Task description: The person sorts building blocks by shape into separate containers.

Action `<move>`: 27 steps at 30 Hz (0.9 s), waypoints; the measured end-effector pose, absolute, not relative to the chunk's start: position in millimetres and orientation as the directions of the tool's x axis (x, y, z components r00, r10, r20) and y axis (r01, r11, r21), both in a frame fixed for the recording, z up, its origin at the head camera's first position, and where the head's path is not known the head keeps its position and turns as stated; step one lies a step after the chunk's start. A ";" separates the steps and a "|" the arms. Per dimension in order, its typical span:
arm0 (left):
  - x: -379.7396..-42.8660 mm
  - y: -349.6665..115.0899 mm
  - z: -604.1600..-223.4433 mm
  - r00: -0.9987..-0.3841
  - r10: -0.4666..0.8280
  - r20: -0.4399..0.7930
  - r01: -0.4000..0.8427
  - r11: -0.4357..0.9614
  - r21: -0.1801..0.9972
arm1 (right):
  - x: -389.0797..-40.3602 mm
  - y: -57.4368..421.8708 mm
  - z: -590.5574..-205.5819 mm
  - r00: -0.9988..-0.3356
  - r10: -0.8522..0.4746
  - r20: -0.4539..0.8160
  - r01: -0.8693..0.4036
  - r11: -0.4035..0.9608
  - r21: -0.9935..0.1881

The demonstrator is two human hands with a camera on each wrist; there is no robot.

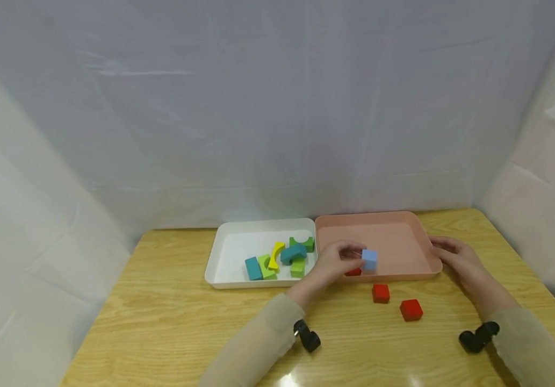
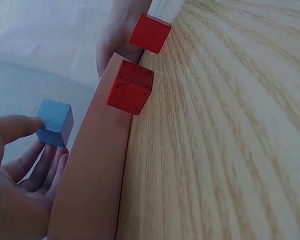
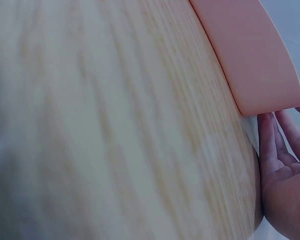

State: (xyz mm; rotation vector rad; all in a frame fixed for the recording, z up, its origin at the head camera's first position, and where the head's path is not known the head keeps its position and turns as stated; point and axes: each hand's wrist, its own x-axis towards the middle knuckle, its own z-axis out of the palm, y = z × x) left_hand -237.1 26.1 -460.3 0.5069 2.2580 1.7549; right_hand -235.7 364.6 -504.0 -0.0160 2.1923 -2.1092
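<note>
My left hand (image 1: 330,263) pinches a light blue cube (image 1: 369,259) between thumb and fingers, above the front part of the pink tray (image 1: 369,226). In the left wrist view the thumb presses one side of this blue cube (image 2: 55,122). A red block (image 1: 353,272) lies in the tray, partly hidden by the hand. At the tray's right end, my right hand (image 1: 461,263) touches the outer wall and rim with extended fingers. The right wrist view has these fingers (image 3: 267,142) against the tray's end (image 3: 260,65), their tips partly hidden.
Two red cubes, one nearer the tray (image 1: 381,293) and another farther right (image 1: 411,310), lie on the wooden table (image 1: 171,322). Left of the pink tray stands a white tray (image 1: 238,236) with several teal, green and yellow blocks. White sheeting (image 1: 277,134) encloses the back and sides.
</note>
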 end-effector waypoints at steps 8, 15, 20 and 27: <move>-242.3 28.9 -459.2 -0.924 0.382 0.005 0.112 0.257 0.960 | -235.9 364.5 -502.4 -0.993 -0.092 -0.068 0.069 -0.006 -0.998; -248.1 29.9 -461.9 -0.932 0.362 0.012 0.112 0.255 0.960 | -237.2 364.8 -503.8 -0.995 -0.082 -0.059 0.059 0.000 -0.998; -250.6 29.9 -462.7 -0.939 0.344 0.002 0.101 0.271 0.957 | -237.9 364.6 -505.7 -0.996 -0.076 -0.055 0.056 -0.003 -0.998; -252.8 31.0 -464.1 -0.946 0.326 -0.004 0.093 0.282 0.955 | -238.2 365.2 -507.1 -0.995 -0.088 -0.039 0.041 -0.018 -0.999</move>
